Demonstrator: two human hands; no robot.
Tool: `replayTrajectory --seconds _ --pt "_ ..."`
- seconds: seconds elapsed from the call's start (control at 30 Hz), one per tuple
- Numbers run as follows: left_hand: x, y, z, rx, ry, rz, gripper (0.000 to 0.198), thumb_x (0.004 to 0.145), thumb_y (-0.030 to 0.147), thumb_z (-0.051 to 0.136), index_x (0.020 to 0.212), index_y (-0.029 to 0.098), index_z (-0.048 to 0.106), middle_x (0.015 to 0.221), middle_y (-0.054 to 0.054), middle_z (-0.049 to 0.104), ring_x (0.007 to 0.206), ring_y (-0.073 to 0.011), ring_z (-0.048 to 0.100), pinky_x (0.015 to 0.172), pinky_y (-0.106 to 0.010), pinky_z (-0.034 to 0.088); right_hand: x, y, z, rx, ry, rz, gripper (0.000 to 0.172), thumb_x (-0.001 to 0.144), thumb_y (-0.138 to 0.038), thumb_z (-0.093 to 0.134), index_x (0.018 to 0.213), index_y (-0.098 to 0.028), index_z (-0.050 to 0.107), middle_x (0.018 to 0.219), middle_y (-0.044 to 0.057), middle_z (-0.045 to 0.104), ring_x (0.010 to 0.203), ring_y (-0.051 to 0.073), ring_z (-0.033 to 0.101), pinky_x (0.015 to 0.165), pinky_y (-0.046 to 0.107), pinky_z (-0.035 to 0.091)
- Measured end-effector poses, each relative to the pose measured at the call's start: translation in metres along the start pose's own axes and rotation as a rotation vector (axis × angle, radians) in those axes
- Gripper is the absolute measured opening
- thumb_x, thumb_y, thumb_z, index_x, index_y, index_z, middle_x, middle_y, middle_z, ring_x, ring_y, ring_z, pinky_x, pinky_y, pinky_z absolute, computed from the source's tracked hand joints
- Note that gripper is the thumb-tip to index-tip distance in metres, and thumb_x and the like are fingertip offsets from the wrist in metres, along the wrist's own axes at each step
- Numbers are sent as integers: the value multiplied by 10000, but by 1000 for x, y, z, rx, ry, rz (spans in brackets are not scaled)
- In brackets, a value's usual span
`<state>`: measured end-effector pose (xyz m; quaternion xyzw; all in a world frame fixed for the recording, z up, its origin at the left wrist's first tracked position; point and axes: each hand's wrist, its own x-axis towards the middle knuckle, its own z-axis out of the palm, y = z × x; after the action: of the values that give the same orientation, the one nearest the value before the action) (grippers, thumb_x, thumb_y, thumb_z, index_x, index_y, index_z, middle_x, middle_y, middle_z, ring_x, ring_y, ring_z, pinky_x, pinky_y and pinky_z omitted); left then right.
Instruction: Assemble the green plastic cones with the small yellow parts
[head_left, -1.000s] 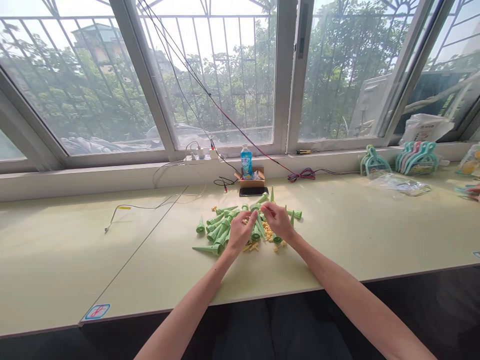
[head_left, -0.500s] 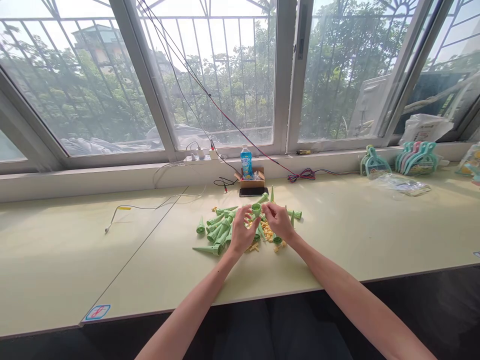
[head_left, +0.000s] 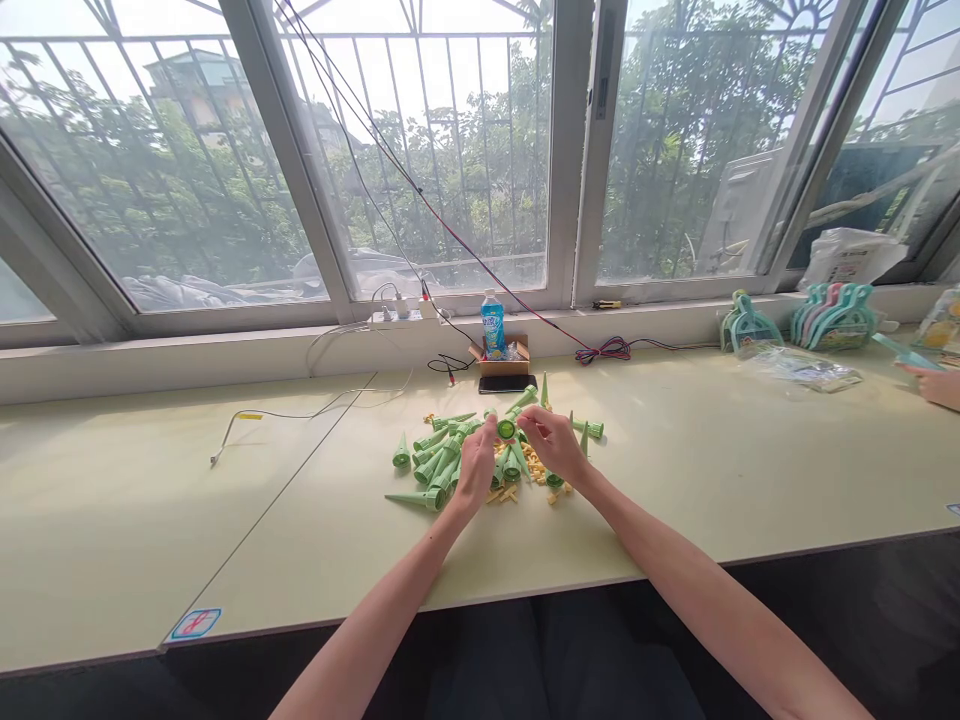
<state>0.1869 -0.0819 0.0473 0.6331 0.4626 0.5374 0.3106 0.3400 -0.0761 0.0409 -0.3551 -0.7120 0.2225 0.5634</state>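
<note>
My left hand (head_left: 478, 467) is closed around a green plastic watering spike (head_left: 506, 430), whose round open end faces me. Close to that rim on the right, my right hand (head_left: 551, 440) has its fingers pinched together; whatever is between the fingertips is too small to make out. Beneath and left of my hands lies a heap of similar green spikes (head_left: 442, 462), with pointed tips and ribbed collars. Small yellow plastic pieces (head_left: 535, 463) are scattered under my right hand, partly hidden by it.
Behind the heap are a black phone (head_left: 508, 384) and a small cardboard box (head_left: 504, 367) with a blue bottle (head_left: 493, 325). A coiled cable (head_left: 604, 350) lies by the window. Far right, another person's hand (head_left: 934, 385) holds something light blue near several hangers (head_left: 834, 315).
The spike in my left hand has tipped so its open end turns toward me, and moved slightly lower. My right hand shifted a little left. Another person's hand has appeared at far right.
</note>
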Motion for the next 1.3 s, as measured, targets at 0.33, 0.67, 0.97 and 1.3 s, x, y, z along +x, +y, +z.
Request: replayTrajectory --seconds 0.33,0.67,0.97,1.3 --pt "3 -1 -3 -10 -100 86 540 902 616 453 598 175 518 681 -15 519 628 -140 496 593 -271 418 2 2 -4 -63 29 9 317 958 -450 465 783 -195 535 581 -41 413 517 105 330 506 244 293" --pt "5 -23 3 141 -86 419 363 894 348 609 1249 281 579 1081 -70 559 893 -168 593 726 -308 549 2 3 -4 -171 91 65 362 963 -445 424 697 -202 470 526 -51 366 485 108 316 489 252 260" --pt "4 -16 5 155 -45 440 325 898 297 605 1221 267 585 1030 -65 600 892 -171 614 712 -295 559 1 3 -3 -175 96 80 385 958 -487 435 715 -198 512 544 -39 403 501 114 340 499 251 283" --pt "3 -17 6 153 -27 436 295 919 312 575 1204 239 553 1033 -72 624 900 -174 614 717 -291 540 3 -2 -2 -60 35 136 375 952 -545 442 838 -198 522 647 -17 511 465 103 371 453 252 276"
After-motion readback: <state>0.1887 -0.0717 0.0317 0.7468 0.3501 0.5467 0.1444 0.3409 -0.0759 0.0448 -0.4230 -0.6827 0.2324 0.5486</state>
